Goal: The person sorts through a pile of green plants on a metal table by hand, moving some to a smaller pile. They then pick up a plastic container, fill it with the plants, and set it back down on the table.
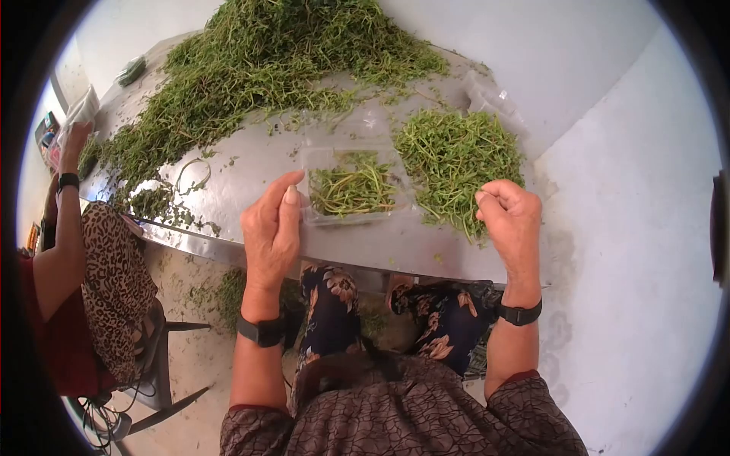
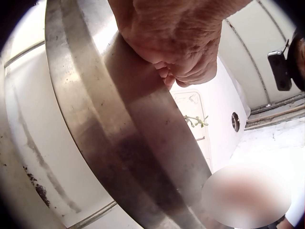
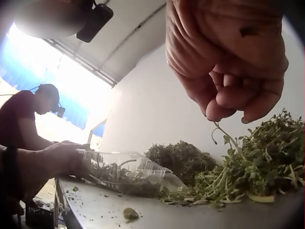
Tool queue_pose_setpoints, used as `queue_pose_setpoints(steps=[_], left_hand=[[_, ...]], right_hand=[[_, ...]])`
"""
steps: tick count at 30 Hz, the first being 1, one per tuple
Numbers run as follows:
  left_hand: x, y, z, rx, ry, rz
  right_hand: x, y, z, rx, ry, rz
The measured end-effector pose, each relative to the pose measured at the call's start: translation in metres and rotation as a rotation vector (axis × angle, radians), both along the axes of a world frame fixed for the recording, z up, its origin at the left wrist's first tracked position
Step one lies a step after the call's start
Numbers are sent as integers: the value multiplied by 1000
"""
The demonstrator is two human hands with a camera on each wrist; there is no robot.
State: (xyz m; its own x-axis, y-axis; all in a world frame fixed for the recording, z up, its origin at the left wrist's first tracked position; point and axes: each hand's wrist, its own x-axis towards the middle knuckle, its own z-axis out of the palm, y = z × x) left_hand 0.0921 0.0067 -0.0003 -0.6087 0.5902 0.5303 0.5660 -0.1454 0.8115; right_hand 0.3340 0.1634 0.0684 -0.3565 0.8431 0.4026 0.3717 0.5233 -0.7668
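A clear plastic box [image 1: 334, 220] stands on the metal table, partly filled with leafy green sprigs [image 1: 353, 186]; its lid [image 1: 342, 125] is folded back. My left hand [image 1: 272, 228] is right at the box's left side, thumb up and fingers loosely bent. To the right lies a heap of cut greens [image 1: 460, 156]. Over its near right edge, my right hand [image 1: 513, 220] has thumb and fingers drawn together. In the right wrist view, a thin green stem [image 3: 226, 133] runs from the heap up to its pinching fingertips [image 3: 221, 114].
A large mound of greens [image 1: 289, 53] covers the back of the table [image 1: 228, 159]. Another clear container [image 1: 490, 99] stands behind the right heap. At the left, another person [image 1: 65, 251] in a red top sits near the table. A white wall [image 1: 608, 167] borders the right side.
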Motion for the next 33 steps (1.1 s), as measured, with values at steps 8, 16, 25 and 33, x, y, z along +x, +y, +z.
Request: queue_pose_setpoints(steps=[8, 16, 25, 33], left_hand=[[-1, 2, -4, 33, 27, -4], [1, 1, -1, 34, -12, -18], [0, 1, -3, 28, 8, -1], [0, 1, -1, 19, -32, -18]], right_hand=[[-7, -1, 10, 30, 54, -34], [-7, -7, 31, 6, 200, -53], [-49, -28, 36, 41, 265, 136], [-74, -43, 11, 166, 130, 403]])
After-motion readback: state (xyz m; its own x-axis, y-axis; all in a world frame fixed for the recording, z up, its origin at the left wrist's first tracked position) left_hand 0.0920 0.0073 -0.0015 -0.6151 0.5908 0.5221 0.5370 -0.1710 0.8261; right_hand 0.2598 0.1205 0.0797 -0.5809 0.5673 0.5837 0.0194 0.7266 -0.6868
